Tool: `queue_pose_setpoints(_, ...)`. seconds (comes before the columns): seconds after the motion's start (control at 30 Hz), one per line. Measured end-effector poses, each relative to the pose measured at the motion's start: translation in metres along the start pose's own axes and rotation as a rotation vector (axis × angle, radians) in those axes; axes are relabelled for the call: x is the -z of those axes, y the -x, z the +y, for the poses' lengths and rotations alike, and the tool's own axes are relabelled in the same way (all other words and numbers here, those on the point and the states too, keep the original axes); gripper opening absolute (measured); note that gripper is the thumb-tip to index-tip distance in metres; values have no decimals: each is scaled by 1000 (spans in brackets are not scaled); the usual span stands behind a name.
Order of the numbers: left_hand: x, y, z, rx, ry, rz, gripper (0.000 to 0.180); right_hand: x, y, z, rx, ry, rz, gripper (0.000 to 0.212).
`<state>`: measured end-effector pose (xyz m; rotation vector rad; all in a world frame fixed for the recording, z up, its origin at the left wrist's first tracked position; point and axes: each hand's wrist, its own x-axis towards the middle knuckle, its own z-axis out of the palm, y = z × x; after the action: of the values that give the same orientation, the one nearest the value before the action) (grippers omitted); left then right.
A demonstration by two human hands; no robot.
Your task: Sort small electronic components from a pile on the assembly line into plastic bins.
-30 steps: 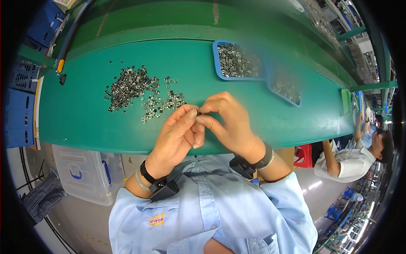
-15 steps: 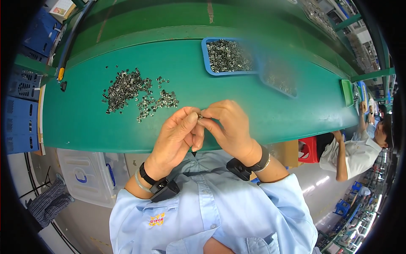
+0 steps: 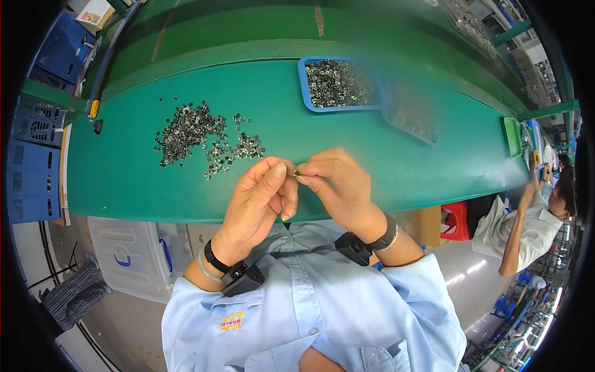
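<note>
In front of my chest, over the near edge of the green table, my two hands meet at the fingertips. My right hand (image 3: 346,189) pinches a small shiny metal part (image 3: 297,173) between thumb and forefinger. My left hand (image 3: 255,198) is closed, thumb against forefinger, right beside that part; whatever those fingers grip is hidden. Ahead and to the left lies a dark heap of small metal pieces (image 3: 189,130). Closer to my left hand is a looser scatter of shinier silver pieces (image 3: 248,147).
A blue tray (image 3: 302,80) full of small metal pieces stands at the far side of the table (image 3: 142,192); another tray (image 3: 410,118) beside it is blurred. Blue crates (image 3: 34,180) flank the left end. A co-worker (image 3: 527,229) sits at right, near a red stool (image 3: 457,221).
My right fingers have drawn slightly closer together and down around the small metal part, which shows more clearly. The left hand is almost still. The co-worker's arm has shifted.
</note>
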<state>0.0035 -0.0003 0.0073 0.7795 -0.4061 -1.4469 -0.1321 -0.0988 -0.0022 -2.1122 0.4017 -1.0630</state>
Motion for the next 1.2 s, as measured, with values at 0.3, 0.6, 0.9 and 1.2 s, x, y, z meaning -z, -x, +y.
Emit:
queue_pose_setpoints(0.3,-5,1,-3,14,-62,51,20,-3,6,3,-67,-114,36,17)
queue_pose_setpoints(0.6,-7,3,-3,14,-39,81,15,-5,9,4,-74,-78,51,17)
queue_pose_setpoints(0.9,-4,2,-6,8,25,78,14,-6,5,5,68,66,49,17)
queue_pose_setpoints(1.2,4,-1,-15,-21,143,-6,12,-10,9,3,5,-34,41,16)
